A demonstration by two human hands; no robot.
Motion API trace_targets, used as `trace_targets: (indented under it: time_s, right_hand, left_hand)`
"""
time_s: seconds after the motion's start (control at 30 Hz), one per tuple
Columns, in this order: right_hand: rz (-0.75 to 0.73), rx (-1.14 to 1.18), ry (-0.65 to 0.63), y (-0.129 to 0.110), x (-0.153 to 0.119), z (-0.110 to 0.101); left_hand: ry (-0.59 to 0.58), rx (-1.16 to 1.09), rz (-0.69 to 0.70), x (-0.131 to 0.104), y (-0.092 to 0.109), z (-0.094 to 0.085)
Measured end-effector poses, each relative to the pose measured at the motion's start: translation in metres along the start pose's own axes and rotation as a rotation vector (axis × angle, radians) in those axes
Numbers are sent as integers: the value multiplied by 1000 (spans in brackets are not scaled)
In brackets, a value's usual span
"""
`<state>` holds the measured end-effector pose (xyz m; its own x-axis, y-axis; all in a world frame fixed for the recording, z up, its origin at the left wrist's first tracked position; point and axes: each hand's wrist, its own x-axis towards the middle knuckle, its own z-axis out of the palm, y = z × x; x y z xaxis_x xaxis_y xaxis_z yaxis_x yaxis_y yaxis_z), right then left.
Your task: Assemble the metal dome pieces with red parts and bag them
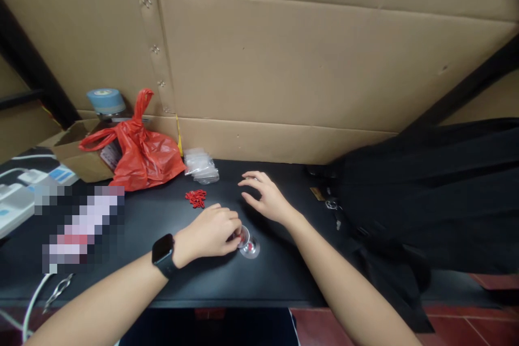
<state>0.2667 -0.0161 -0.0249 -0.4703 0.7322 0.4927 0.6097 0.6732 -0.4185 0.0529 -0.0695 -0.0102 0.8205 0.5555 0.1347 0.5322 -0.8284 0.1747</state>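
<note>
My left hand [214, 230], with a black watch on its wrist, is closed, pinching the edge of a small clear round piece [244, 237] that is tilted up. Beneath and beside that piece, a second clear round piece [250, 248] with a bit of red in its middle lies on the black table. Whether the two are joined I cannot tell. My right hand [265, 197] hovers to the upper right, open, its fingers bent and apart. Left of it lies a small heap of red cord-like pieces [196, 198], with a stack of clear plastic bags [201, 166] behind.
A knotted red plastic bag [148, 151] leans on a cardboard box [87, 159] at the left, near a blue-lidded container [106, 101]. White power strips [18, 203] and a cable run along the left edge. Black cloth [430, 194] and keys [331, 205] lie at the right.
</note>
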Motion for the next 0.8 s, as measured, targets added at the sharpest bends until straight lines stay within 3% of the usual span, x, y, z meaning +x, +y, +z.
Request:
trace_targets:
  time_s: [0.27, 0.47, 0.57, 0.8]
  right_hand:
    - [41, 168, -6, -7, 1, -1]
    - [259, 783, -100, -20, 1, 11]
    - [296, 977, -59, -29, 2, 22]
    - [432, 1100, 52, -27, 6, 21]
  left_hand:
    - [117, 5, -140, 3, -10, 5]
    - [380, -213, -186, -3, -36, -11]
    - [498, -358, -186, -4, -41, -14]
    - [522, -286, -206, -7, -51, -22]
